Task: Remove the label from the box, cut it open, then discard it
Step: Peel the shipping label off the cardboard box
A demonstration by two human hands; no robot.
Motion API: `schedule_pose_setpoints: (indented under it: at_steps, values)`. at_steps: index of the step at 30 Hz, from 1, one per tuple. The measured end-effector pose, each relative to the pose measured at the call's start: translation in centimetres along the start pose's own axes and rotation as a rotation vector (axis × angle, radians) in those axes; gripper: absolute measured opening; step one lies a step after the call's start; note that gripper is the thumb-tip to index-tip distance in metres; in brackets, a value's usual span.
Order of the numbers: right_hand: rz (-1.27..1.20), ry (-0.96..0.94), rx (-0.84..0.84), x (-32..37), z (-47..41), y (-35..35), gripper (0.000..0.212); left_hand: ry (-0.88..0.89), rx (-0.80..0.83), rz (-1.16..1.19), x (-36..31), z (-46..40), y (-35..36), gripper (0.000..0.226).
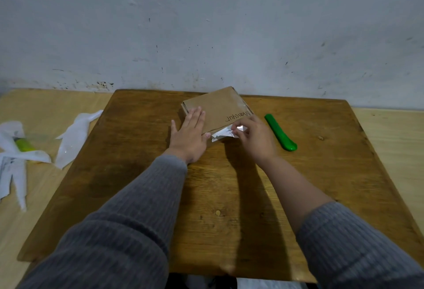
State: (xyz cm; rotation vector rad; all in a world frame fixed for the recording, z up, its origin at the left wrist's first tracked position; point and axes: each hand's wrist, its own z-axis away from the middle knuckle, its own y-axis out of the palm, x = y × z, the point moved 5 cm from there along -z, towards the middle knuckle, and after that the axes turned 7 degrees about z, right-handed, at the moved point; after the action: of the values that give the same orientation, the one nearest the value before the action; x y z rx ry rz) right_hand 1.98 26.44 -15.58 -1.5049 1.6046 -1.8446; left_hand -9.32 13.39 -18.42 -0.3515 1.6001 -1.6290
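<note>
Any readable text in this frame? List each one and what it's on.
"Mansyur" (my best reading): handwritten in dark marker on top of the cardboard box, upside down to the camera.
White label at the box's near edge, pinched by the right hand: dark print, too small and crumpled to read.
White paper scraps at far left: faint print, too blurred to read.
Green cutter: no text visible.

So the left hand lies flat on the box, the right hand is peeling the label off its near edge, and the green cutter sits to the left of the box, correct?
Not quite: the green cutter lies to the right of the box, as the head view shows. The rest holds: the left hand is flat on the box, and the right hand pinches the label at its near edge.
</note>
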Motion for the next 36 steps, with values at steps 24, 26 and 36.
schedule_pose_setpoints:
  at_steps: [24, 26, 36]
  values:
    - [0.394, -0.391, -0.215, 0.2, -0.6, 0.2, 0.013, -0.022, -0.012, 0.014, 0.1, -0.2, 0.4, 0.065]
    - [0.383, -0.340, -0.140, 0.1, -0.6, 0.4, 0.016, -0.025, -0.009, 0.018, 0.1, -0.2, 0.3, 0.065]
    - [0.098, -0.038, -0.013, -0.4, 0.2, 0.8, 0.020, -0.051, -0.024, 0.040, -0.2, -0.3, 0.6, 0.066]
